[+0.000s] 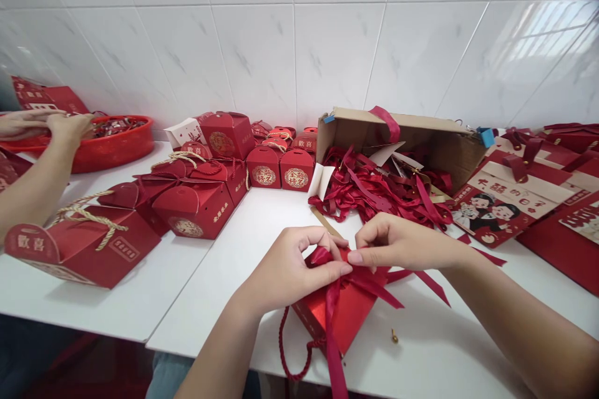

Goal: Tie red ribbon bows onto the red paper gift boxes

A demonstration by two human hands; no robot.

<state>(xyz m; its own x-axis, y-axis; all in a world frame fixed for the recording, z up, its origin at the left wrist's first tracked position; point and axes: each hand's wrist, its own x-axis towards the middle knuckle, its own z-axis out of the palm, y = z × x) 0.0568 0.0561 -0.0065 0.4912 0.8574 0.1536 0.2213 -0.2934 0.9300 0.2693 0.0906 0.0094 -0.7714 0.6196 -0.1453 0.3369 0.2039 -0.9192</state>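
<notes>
A red gift box [349, 318] lies on the white table in front of me, with a dark red cord handle [282, 349] hanging off its left side. Across its top runs a crimson ribbon [333, 330], its tails spread left and right. My left hand [299, 268] pinches the ribbon between thumb and fingers, beside a loop. Close against it, my right hand [397, 243] also pinches ribbon, thumb and forefinger pressed together. The fingers partly hide the tie. A small gold bell-like piece [394, 336] rests on the table right of the box.
A cardboard box [402, 131] on its side spills tangled crimson ribbons [365, 184]. Several red boxes [196, 202] with cord handles stand left. Red gift bags [505, 199] lean at right. Another person's hands [65, 128] work over a red basin [112, 153] at far left.
</notes>
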